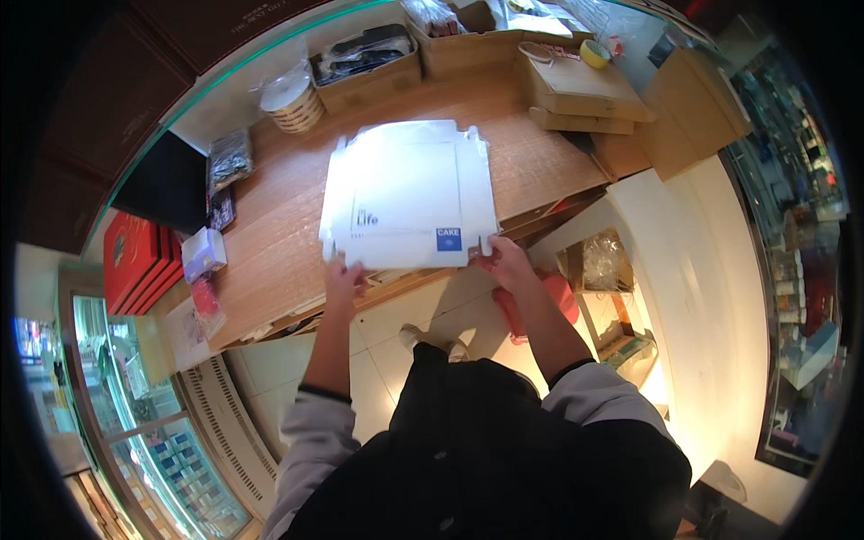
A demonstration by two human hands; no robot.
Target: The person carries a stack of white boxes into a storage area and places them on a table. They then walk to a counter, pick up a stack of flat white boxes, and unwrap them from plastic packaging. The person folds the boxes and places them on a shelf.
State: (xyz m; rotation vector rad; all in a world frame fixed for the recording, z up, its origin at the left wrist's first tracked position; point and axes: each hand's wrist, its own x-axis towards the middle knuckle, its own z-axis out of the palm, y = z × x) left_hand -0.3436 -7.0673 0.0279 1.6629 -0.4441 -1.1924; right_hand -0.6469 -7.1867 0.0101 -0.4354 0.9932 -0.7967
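Observation:
A white cardboard cake-box blank with notched corners and tabs lies before me at the front of the wooden counter. Its face bears printed writing and a blue square near the front right corner. My right hand pinches the tab at that corner between thumb and fingers. At the front left corner, my left hand has its fingers closed on the edge; it is slightly blurred. The front edge of the sheet reaches over the counter's front edge. Bright glare washes out its far left part.
Along the back of the wooden counter stand a roll stack, an open carton and flat cardboard boxes with a yellow tape roll. Red boxes sit at left. Below is a red stool.

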